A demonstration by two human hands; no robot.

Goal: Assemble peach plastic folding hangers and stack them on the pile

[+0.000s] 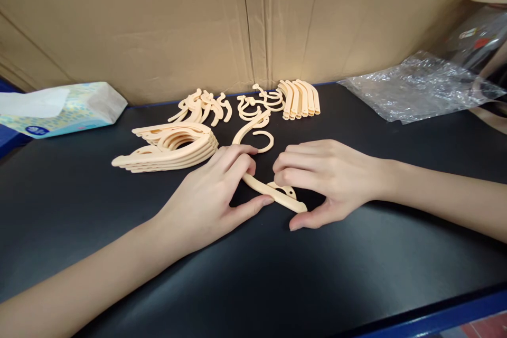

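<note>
A cream plastic folding clothes hanger (pixel 273 193) lies on the black table between my hands, its hook (pixel 271 141) pointing away from me. My left hand (pixel 222 185) is closed on its middle, thumb along the near arm and fingertips by the hook. At the right end of that arm, my right hand (pixel 317 179) is closed, with curled fingers above and the thumb at the tip. Part of the hanger is hidden under my left fingers. A small piece with a hole shows behind the near arm, partly covered.
Folded hangers (pixel 170 148) are stacked to the left. Behind stand loose curved pieces (pixel 202 105), hooks (pixel 257 103) and a row of hanger arms (pixel 299 97). A tissue pack (pixel 79 108) is at the left, a clear plastic bag (pixel 415 87) at the right, cardboard (pixel 178 21) at the back.
</note>
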